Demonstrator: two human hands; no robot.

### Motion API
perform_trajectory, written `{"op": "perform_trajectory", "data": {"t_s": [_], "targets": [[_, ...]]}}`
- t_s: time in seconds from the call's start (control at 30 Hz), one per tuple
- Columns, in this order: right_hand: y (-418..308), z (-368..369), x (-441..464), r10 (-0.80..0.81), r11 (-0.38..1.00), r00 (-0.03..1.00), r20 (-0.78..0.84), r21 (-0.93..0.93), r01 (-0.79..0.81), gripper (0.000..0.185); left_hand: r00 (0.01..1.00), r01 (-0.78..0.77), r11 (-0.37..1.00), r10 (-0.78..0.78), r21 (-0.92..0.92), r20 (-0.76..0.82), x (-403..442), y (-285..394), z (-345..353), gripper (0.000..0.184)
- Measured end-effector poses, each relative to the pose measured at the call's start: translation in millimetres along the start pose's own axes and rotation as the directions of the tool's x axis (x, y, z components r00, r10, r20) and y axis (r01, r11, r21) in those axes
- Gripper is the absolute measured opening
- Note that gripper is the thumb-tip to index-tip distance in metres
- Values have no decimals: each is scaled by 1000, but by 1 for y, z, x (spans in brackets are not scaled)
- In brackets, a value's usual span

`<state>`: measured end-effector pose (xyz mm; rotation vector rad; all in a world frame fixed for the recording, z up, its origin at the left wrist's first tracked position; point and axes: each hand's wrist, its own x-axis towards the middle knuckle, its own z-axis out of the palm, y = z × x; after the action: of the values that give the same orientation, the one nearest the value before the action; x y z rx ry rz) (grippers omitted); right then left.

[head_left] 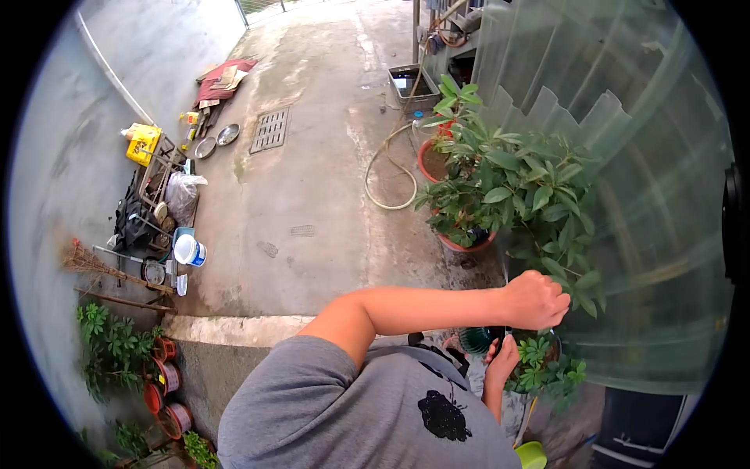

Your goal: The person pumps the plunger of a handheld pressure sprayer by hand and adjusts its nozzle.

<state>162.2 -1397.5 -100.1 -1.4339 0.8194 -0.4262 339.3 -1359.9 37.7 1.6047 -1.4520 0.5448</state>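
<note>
My left hand (537, 300) reaches across from the left, closed in a fist beside the lower leaves of a large potted plant (539, 184). What it grips, if anything, is hidden. Just below it, my right hand (504, 359) has its fingers curled closed, with a thin shiny bit and something dark near the fingertips; I cannot name it. A ribbed dark green container (474, 339) is left of the right hand, partly covered by my left arm. Close on the right grows a smaller leafy plant (537, 367).
Translucent corrugated sheeting (648, 258) stands along the right. A hose (369, 176) loops on the concrete near a grey tub (422, 100). Along the left wall are a broom (82, 258), a white bucket (190, 250) and red pots (166, 375). A yellow-green basin (532, 455) lies below.
</note>
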Motion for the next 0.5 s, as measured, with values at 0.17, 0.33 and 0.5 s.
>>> {"op": "perform_trajectory", "data": {"t_s": [0.17, 0.33, 0.5], "targets": [[-27, 11, 0, -27, 999, 999, -21, -40, 26, 40, 992, 118, 993, -117, 8, -36, -47, -10, 15, 26], [-39, 25, -10, -25, 1000, 1000, 12, -19, 25, 40, 990, 119, 993, -120, 14, 76, -88, -13, 32, 25], [-12, 22, -2, 7, 1000, 1000, 23, -7, -7, 42, 994, 86, 996, -87, 21, 62, -53, -13, 13, 25]]}}
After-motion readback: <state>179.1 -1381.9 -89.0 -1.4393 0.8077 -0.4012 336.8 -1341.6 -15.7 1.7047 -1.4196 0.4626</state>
